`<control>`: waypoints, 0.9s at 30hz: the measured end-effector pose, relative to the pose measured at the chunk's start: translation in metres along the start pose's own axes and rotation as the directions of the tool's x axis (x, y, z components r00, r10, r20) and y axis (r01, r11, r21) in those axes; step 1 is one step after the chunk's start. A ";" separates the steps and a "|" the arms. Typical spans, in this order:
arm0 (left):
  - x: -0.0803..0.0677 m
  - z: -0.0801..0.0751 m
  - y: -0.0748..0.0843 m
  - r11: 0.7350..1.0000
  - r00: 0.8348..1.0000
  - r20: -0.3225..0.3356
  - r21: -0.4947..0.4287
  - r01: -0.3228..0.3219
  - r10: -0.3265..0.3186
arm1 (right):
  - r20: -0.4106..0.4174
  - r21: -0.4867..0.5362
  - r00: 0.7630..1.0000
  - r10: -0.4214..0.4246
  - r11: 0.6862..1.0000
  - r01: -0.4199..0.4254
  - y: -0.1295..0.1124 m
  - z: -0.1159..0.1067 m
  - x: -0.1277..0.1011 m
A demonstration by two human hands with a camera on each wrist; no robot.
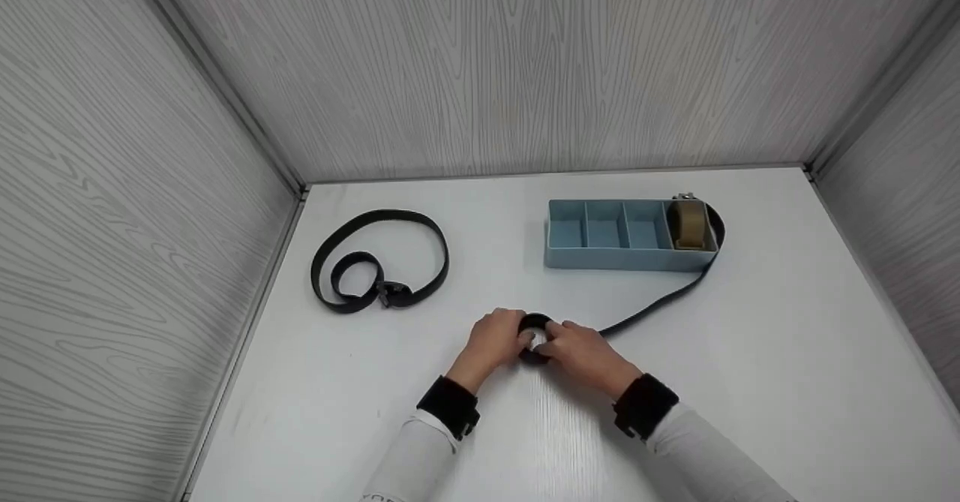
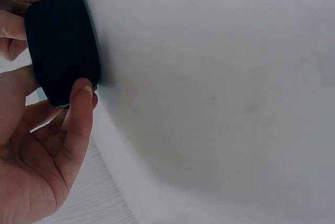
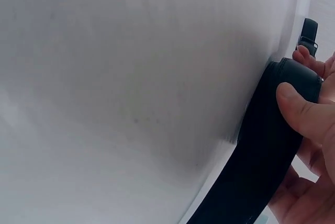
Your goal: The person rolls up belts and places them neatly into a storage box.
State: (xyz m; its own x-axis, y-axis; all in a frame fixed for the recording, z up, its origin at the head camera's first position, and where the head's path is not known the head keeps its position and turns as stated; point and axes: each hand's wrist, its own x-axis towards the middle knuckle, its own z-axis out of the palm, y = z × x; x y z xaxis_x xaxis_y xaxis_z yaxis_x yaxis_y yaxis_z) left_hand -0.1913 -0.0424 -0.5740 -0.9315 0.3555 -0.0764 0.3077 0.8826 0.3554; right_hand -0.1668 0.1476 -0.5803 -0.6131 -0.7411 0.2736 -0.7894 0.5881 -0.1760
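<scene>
Both hands meet at the front middle of the white table (image 1: pixel 787 322), closed together on a small rolled-up coil (image 1: pixel 534 329) of black belt. The left hand (image 1: pixel 495 341) curls round the coil from its own side, thumb and fingertips pinching the roll, as the left wrist view shows close up. The right hand (image 1: pixel 581 348) pinches it from the other side, thumb pressed on the band. The coil sits between the two sets of fingers, touching the tabletop. From the coil the belt's loose length (image 1: pixel 660 303) runs back and right along the table, around the end of a blue divided tray (image 1: pixel 600 258). A tan roll (image 1: pixel 688 224) stands in the tray's right-hand compartment. Well apart to the left lies a second black belt (image 1: pixel 379 262), loosely looped.
</scene>
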 end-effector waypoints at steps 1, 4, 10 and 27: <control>-0.001 0.000 0.001 1.000 1.000 0.015 0.014 -0.007 0.007 | -0.003 0.015 1.000 0.000 1.000 0.000 0.000 0.001 0.000; -0.003 0.002 0.003 0.996 0.998 0.041 0.080 -0.041 0.038 | -0.016 0.062 1.000 0.003 0.998 -0.002 0.001 0.003 -0.001; -0.003 0.008 0.004 0.992 0.999 0.013 0.120 -0.037 0.036 | -0.007 0.163 1.000 0.027 0.986 -0.026 0.004 0.003 -0.002; 0.002 0.003 0.005 0.969 0.988 0.003 0.195 -0.149 0.152 | -0.008 0.181 0.994 -0.108 0.978 0.107 0.020 -0.006 -0.005</control>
State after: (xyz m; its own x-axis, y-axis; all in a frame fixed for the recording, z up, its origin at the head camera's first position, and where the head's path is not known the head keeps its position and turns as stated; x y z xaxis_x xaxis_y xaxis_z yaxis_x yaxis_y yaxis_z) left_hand -0.1913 -0.0365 -0.5754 -0.8736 0.4860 -0.0241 0.4750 0.8624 0.1748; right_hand -0.1796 0.1652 -0.5791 -0.5243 -0.7974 0.2987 -0.8431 0.4370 -0.3134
